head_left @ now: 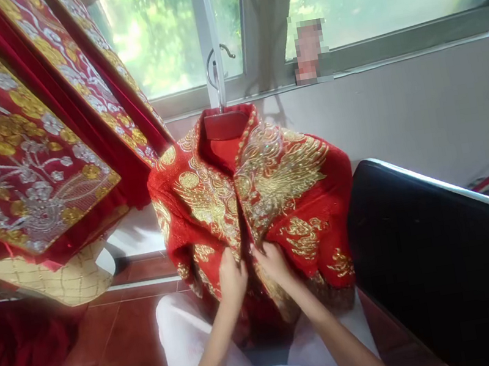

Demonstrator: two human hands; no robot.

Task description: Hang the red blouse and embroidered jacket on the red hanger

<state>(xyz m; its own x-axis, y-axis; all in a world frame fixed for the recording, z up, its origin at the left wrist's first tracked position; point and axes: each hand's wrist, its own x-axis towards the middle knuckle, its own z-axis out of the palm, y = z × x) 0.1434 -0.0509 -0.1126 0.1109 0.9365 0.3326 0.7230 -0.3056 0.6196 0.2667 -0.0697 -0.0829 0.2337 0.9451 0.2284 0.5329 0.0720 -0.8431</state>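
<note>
A red jacket (pixel 318 208) with gold and silver embroidery hangs in front of me on a hanger (pixel 219 91) with a metal hook. Its front is partly parted below the collar, and its lower part reaches down between my knees. My left hand (pixel 232 274) is closed on the left front edge of the jacket. On the opposite front edge, my right hand (pixel 273 263) pinches the cloth, thumb toward the gap. The two hands are a short way apart, with the dark opening between them. The fingertips are partly hidden in the fabric.
A red embroidered skirt (pixel 35 148) hangs at the left, above a cream patterned cloth (pixel 55 278). At the right a black panel (pixel 452 261) with a pale edge stands close to the jacket's sleeve. Behind are a grey wall (pixel 399 106) and windows (pixel 156 36). The floor has red tiles (pixel 119 363).
</note>
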